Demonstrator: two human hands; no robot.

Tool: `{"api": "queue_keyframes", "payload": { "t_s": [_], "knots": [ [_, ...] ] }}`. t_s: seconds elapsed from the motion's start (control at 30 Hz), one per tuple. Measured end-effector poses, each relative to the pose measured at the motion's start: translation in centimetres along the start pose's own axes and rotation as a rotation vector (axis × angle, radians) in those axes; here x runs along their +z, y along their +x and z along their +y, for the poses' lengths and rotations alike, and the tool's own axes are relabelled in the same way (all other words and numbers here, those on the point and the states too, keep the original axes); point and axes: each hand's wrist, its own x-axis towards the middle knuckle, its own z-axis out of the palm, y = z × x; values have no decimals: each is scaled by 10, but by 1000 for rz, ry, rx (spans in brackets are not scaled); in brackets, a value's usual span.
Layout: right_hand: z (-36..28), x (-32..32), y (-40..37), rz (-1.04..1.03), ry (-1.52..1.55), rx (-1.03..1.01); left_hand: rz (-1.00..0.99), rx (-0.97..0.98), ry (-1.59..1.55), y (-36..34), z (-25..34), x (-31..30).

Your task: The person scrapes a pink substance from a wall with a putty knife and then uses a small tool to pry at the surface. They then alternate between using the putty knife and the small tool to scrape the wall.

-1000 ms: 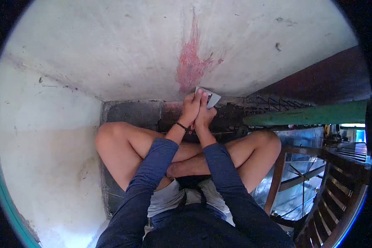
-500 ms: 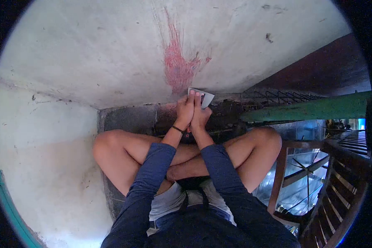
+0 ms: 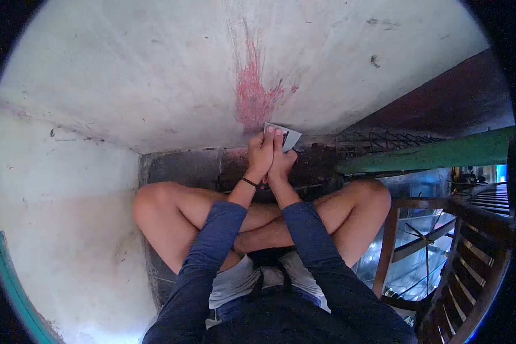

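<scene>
My left hand [image 3: 260, 155] and my right hand [image 3: 280, 164] are pressed side by side, closed around a scraper. Both thumbs lie flat along the back of its blade. The wide grey blade of the scraper [image 3: 292, 139] sticks out past the fingertips, its edge close to the foot of the whitish wall [image 3: 155, 74]. Most of the handle is hidden inside my hands. Just above the blade a patch of scratched red paint [image 3: 253, 94] spreads up the wall, with thin red streaks at its top. A dark bracelet circles my left wrist.
My crossed legs [image 3: 172, 215] rest on the dark tiled floor [image 3: 180, 169]. To the right are a green beam [image 3: 430, 152], dark wire springs [image 3: 384, 139] and a slatted wooden chair [image 3: 470, 275]. A pale side wall [image 3: 69, 229] stands at left.
The view has shifted slightly, so the wall and hands appear a little further right. Both hands keep their grip on the scraper, its blade still low on the wall.
</scene>
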Motion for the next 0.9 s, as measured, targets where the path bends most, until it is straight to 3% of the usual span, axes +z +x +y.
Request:
{"api": "queue_keyframes", "payload": {
  "t_s": [0.07, 0.2, 0.33, 0.43, 0.53, 0.67, 0.77, 0.9],
  "knots": [
    [-5, 4, 5, -13, 60, -92, -21, 36, -34, 10, 7, 2],
    [14, 2, 7, -41, 13, 103, -16, -83, 22, -2, -16, -1],
    [1, 0, 0, -8, -1, 22, 22, -80, -97, 0, -16, 5],
    [10, 1, 8, -32, 34, -12, -68, -9, -11, 5, 1, -4],
    [6, -1, -1, -26, -6, 71, 4, -125, 147, 0, -19, -3],
    [2, 1, -4, 43, -29, -7, -5, -142, -72, 4, -20, 4],
    [1, -5, -5, -37, 10, 129, 16, -102, 32, -4, -29, 0],
    [8, 2, 1, 17, 20, -2, 14, -91, 28, 2, -22, 2]
  ]
}}
